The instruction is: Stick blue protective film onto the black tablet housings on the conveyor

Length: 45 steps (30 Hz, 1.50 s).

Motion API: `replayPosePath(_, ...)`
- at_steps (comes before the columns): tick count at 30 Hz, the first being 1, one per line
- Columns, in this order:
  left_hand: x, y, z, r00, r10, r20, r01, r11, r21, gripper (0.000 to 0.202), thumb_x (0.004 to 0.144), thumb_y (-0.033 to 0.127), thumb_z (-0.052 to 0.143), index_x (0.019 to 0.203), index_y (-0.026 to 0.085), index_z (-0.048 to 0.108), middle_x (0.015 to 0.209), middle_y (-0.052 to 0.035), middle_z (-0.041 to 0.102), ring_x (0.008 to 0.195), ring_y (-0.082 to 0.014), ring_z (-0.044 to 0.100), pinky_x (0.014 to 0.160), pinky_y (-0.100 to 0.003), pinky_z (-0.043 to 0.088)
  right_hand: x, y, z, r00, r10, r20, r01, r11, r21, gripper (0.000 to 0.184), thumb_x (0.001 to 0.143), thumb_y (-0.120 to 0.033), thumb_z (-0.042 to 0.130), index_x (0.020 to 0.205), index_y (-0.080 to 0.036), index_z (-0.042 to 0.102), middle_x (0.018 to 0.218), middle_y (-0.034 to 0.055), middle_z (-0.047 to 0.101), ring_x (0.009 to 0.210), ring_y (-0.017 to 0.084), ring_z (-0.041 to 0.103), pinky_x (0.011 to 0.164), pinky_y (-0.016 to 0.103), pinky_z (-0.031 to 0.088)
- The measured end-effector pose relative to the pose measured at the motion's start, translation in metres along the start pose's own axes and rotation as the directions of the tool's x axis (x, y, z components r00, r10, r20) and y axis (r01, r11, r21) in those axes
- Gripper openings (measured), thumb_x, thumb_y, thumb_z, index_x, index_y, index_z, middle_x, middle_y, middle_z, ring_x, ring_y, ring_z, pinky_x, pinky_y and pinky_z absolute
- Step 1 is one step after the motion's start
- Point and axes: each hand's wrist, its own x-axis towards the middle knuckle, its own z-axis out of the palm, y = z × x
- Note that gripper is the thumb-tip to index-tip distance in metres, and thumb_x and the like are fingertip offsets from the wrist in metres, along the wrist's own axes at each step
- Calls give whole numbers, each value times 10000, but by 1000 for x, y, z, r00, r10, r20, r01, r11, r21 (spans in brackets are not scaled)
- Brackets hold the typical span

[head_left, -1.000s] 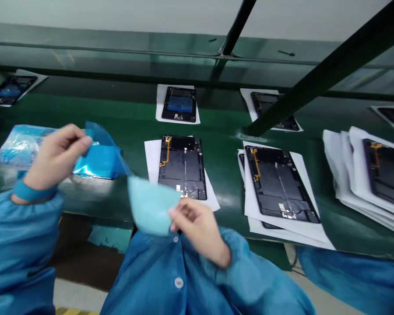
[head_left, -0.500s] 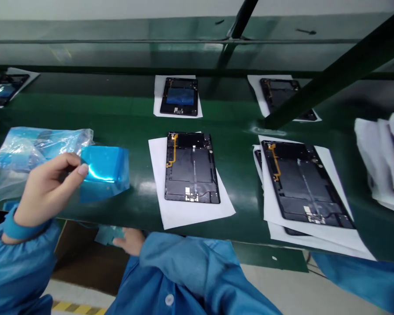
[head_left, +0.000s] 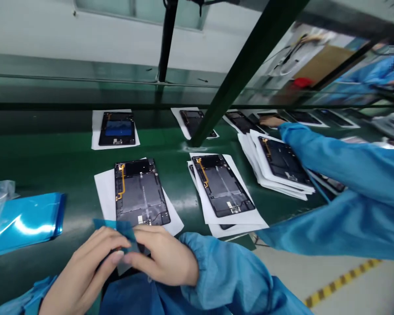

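Observation:
Close to my body at the table's front edge, my left hand (head_left: 88, 267) pinches a thin translucent blue film sheet (head_left: 123, 226). Facing it, my right hand (head_left: 167, 256) grips the same film between thumb and fingers. The film overlaps the lower edge of an opened black tablet housing (head_left: 139, 188) in this view; I cannot tell whether they touch. That housing has an orange flex cable and lies on white paper (head_left: 103, 188). At the left lies a shiny blue stack of film (head_left: 26, 221), partly inside a clear plastic bag (head_left: 1, 194).
More tablet housings on paper lie behind (head_left: 118, 129) and to the right (head_left: 223, 183). A paper-and-housing stack (head_left: 282, 162) stands further right, where a co-worker's sleeve (head_left: 325, 148) reaches across. A slanted green post (head_left: 230, 87) rises from the table.
The view has swung right. My left hand has left the film stack and come to my front with a film sheet. My right hand has risen from below the table edge and grips it too.

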Motion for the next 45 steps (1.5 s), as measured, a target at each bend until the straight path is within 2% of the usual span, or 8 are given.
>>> replayPosePath(5, 17, -28, -22, 995, -1, -95, 32, 947, 318, 502, 882, 475, 603, 1377, 503, 526, 1297, -72, 642, 1219, -404, 623, 955, -592, 595, 1, 15, -14, 998, -46, 38, 40, 988, 146, 313, 1018, -352, 456, 842, -197, 663, 951, 33, 695, 865, 151, 678, 806, 282, 565)
replayPosePath(10, 36, -31, -44, 979, -3, 205, -31, 986, 161, 66, 957, 371, 625, 1009, 352, 661, 944, 36, 737, 808, -172, 729, 684, -256, 597, 3, 27, -23, 996, 15, -90, -5, 994, 111, 161, 971, -331, 609, 977, -210, 716, 853, 26, 700, 757, 143, 662, 721, 265, 557)
replayPosePath(18, 58, -29, -33, 967, -178, 183, 162, 982, 100, 163, 953, 391, 637, 970, 253, 722, 932, -12, 741, 711, -138, 677, 681, -251, 537, 6, 40, -37, 969, -35, -243, 2, 991, -136, 30, 875, -242, 745, 858, -267, 750, 824, 5, 780, 708, 158, 729, 693, 265, 578)
replayPosePath(22, 65, -52, -28, 939, -340, 52, 324, 925, 201, 348, 945, 501, 610, 1058, 178, 673, 875, -31, 719, 615, -124, 621, 580, -247, 465, 19, 61, -59, 903, 314, -292, -320, 947, 28, 140, 810, -352, 817, 772, -239, 744, 709, 5, 740, 594, 139, 668, 566, 264, 541)
replayPosePath(25, 65, -62, -15, 896, -396, 202, 283, 858, 428, 354, 967, 467, 561, 794, 169, 646, 641, -4, 633, 555, -132, 556, 549, -260, 360, 32, 81, -71, 787, 550, -279, -478, 830, 289, 261, 726, -418, 879, 748, -200, 738, 646, 4, 705, 542, 112, 612, 525, 243, 508)
replayPosePath(29, 60, -58, 5, 868, -408, 282, 183, 792, 583, 314, 968, 360, 512, 735, 177, 617, 611, -18, 613, 544, -168, 547, 521, -288, 272, 44, 97, -67, 763, 623, -175, -481, 727, 490, 313, 631, -403, 938, 700, -170, 740, 619, 19, 701, 509, 96, 582, 496, 233, 479)
replayPosePath(39, 40, -60, 8, 931, -88, 355, -77, 901, 426, 256, 987, 313, 525, 792, 161, 594, 687, -1, 644, 557, -148, 573, 483, -272, 341, 40, 107, -52, 735, 647, -205, -525, 733, 431, 298, 669, -357, 923, 713, -153, 709, 537, -18, 625, 413, 65, 496, 394, 196, 395)
replayPosePath(45, 44, -82, -2, 916, 187, 355, -288, 922, 259, 221, 1016, 360, 553, 1083, 163, 626, 968, -59, 686, 864, -199, 615, 727, -324, 489, 36, 109, -55, 764, 606, -220, -546, 790, 278, 267, 722, -378, 889, 749, -165, 730, 543, -29, 603, 438, 59, 489, 410, 184, 414)
